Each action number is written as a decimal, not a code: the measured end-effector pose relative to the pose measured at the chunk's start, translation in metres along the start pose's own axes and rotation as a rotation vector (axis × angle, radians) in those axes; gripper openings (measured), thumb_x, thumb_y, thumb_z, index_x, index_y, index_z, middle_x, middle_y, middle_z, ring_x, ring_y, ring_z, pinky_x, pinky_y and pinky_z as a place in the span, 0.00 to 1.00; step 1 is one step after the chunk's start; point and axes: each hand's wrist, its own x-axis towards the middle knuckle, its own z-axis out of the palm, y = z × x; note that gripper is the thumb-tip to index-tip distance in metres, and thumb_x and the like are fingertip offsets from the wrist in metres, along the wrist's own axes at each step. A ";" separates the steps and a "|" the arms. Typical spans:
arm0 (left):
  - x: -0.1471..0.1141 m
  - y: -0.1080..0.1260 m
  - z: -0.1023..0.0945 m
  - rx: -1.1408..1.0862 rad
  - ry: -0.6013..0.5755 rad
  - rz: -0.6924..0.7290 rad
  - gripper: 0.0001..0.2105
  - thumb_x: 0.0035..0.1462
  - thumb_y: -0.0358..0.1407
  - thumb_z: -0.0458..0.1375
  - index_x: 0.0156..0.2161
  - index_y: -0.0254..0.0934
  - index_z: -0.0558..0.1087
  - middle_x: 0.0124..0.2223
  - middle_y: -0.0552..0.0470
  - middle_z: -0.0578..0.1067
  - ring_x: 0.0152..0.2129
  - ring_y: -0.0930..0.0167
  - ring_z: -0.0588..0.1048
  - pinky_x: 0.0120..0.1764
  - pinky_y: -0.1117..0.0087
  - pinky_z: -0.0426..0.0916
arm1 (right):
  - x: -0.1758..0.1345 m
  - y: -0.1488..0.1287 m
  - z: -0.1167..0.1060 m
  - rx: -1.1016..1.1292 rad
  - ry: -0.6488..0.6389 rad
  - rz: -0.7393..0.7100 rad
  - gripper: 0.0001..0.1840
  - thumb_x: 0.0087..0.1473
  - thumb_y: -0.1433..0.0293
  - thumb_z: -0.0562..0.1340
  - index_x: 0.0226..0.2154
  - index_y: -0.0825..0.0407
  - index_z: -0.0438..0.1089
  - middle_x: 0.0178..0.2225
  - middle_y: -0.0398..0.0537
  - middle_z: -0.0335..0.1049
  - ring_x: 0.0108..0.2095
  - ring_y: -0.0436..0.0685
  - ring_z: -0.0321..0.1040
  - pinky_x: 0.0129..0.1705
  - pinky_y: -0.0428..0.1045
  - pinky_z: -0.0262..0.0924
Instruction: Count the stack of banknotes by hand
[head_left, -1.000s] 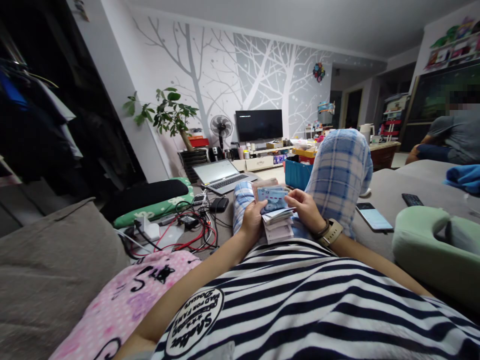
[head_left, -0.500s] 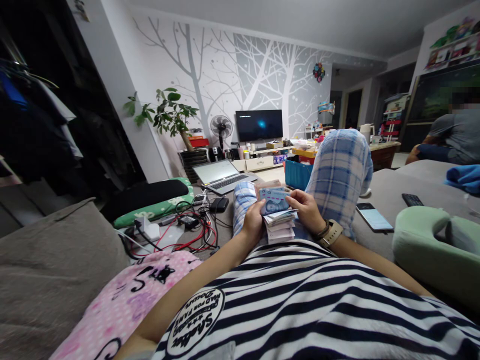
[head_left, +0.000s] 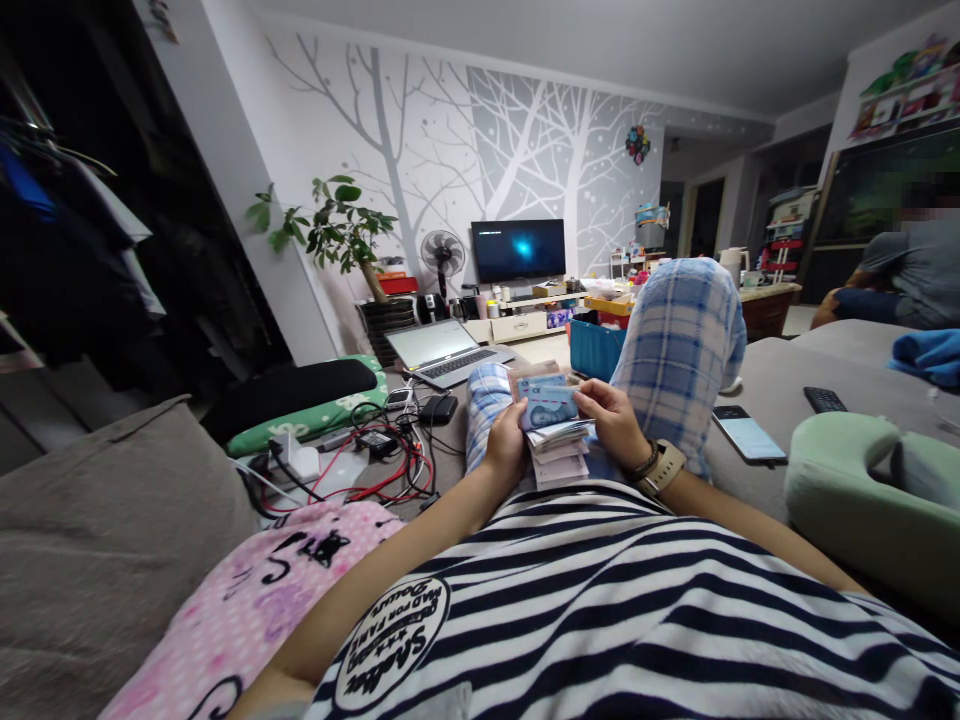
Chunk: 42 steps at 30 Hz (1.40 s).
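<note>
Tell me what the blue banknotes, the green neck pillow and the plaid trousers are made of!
The blue banknotes look like thin, matte printed paper with straight edges, though plastic is possible. The green neck pillow seems covered in soft, matte cloth: its rounded sides show no shine. The plaid trousers look like fuzzy fabric, perhaps fleece: their surface is dull and softly rumpled.

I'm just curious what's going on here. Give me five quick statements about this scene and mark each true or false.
1. The left hand and right hand both touch blue banknotes. True.
2. The laptop is closed. False: the laptop is open.
3. The phone on the person's right has a lit screen. True.
4. The green neck pillow lies on the person's left. False: the green neck pillow is on the right.
5. The fan stands left of the television. True.
</note>
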 end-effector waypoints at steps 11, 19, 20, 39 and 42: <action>-0.004 0.004 0.005 -0.039 0.075 -0.006 0.03 0.47 0.30 0.59 0.26 0.34 0.74 0.28 0.49 0.78 0.36 0.63 0.79 0.42 0.64 0.72 | 0.001 0.004 -0.001 0.012 -0.009 -0.021 0.19 0.50 0.53 0.64 0.24 0.50 0.67 0.19 0.38 0.59 0.21 0.49 0.56 0.24 0.46 0.53; 0.000 0.001 0.001 -0.021 0.039 -0.003 0.04 0.46 0.33 0.60 0.28 0.34 0.75 0.29 0.48 0.79 0.38 0.61 0.78 0.43 0.63 0.72 | 0.000 0.003 -0.002 0.008 -0.030 -0.016 0.19 0.53 0.53 0.63 0.24 0.51 0.68 0.17 0.38 0.61 0.20 0.48 0.56 0.23 0.46 0.51; 0.001 -0.001 0.000 -0.026 0.036 0.000 0.04 0.46 0.33 0.60 0.29 0.34 0.75 0.29 0.48 0.79 0.38 0.61 0.78 0.43 0.62 0.72 | -0.001 0.002 -0.002 0.008 -0.041 -0.009 0.19 0.54 0.52 0.61 0.25 0.51 0.68 0.17 0.38 0.62 0.19 0.48 0.56 0.23 0.46 0.51; -0.009 0.007 0.003 0.026 -0.098 -0.039 0.14 0.41 0.34 0.65 0.37 0.33 0.77 0.35 0.45 0.81 0.41 0.58 0.78 0.47 0.58 0.71 | 0.004 0.008 -0.005 -0.063 -0.019 0.050 0.23 0.46 0.49 0.66 0.21 0.49 0.62 0.18 0.39 0.62 0.21 0.50 0.57 0.26 0.48 0.52; -0.009 0.007 0.004 0.033 -0.106 -0.043 0.13 0.41 0.35 0.65 0.36 0.34 0.77 0.34 0.46 0.81 0.42 0.58 0.78 0.48 0.57 0.70 | 0.005 0.009 -0.005 -0.078 -0.009 0.041 0.23 0.46 0.50 0.66 0.20 0.49 0.62 0.18 0.39 0.62 0.22 0.51 0.57 0.26 0.48 0.52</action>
